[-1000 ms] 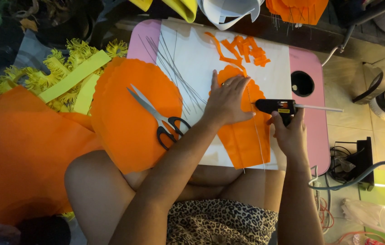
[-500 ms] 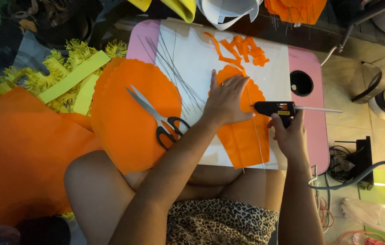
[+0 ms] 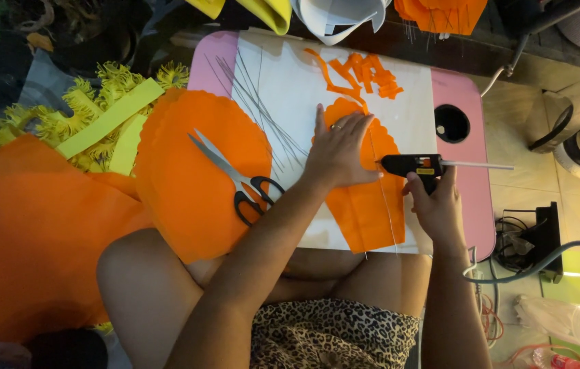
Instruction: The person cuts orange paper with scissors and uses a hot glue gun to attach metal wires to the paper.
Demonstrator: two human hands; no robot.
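The right hand (image 3: 440,205) is wrapped tight around the handle of a black glue gun (image 3: 416,165), just right of the middle of the frame. The gun lies flat and points to the left. A thin clear glue stick (image 3: 478,165) pokes out of its back, toward the right. The tip of the gun sits right at the right edge of an orange paper petal (image 3: 365,205). A thin wire (image 3: 385,205) runs down that same edge, from top to bottom. So the gun goes sideways and the wire goes up and down, and they cross at the tip.

The left hand (image 3: 338,152) lies flat on the top part of the petal, fingers spread, pressing it down. It grips nothing. It is just left of the gun tip, almost touching it. The petal is long and reaches from the hand down to the near edge of the white board (image 3: 283,89).

More to the left, black scissors (image 3: 238,179) rest open on a big round orange paper (image 3: 187,178). Loose wires (image 3: 262,116) lie beside them. Small orange paper scraps (image 3: 365,72) sit at the top of the board. The pink table (image 3: 467,198) shows at the right side
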